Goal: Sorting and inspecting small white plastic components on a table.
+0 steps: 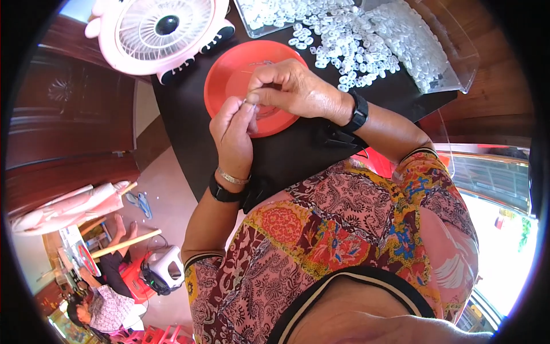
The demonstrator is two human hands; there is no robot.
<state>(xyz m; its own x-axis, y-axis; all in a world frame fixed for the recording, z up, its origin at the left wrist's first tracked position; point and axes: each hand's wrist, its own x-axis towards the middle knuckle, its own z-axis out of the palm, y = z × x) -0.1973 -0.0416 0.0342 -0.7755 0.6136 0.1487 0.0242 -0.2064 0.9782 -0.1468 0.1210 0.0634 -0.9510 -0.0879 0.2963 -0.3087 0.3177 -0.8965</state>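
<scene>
My left hand [234, 127] and my right hand [299, 90] meet fingertip to fingertip over a shallow red plastic basin [216, 86]. Both are closed in a pinch. A tiny pale bit shows between the fingertips, too small to name. Inside the basin lie some thin, wire-like pieces [260, 63], partly hidden behind my right hand. Beyond my right hand, many small clear plastic pieces with holes [358, 54] are heaped on the black table [298, 149].
A pink fan [166, 26] stands at the table's far left. Clear plastic trays [467, 71] hold more of the small pieces at the far right. At the lower left another person [112, 304] sits near a white stool [167, 266], and blue slippers [139, 204] lie on the floor.
</scene>
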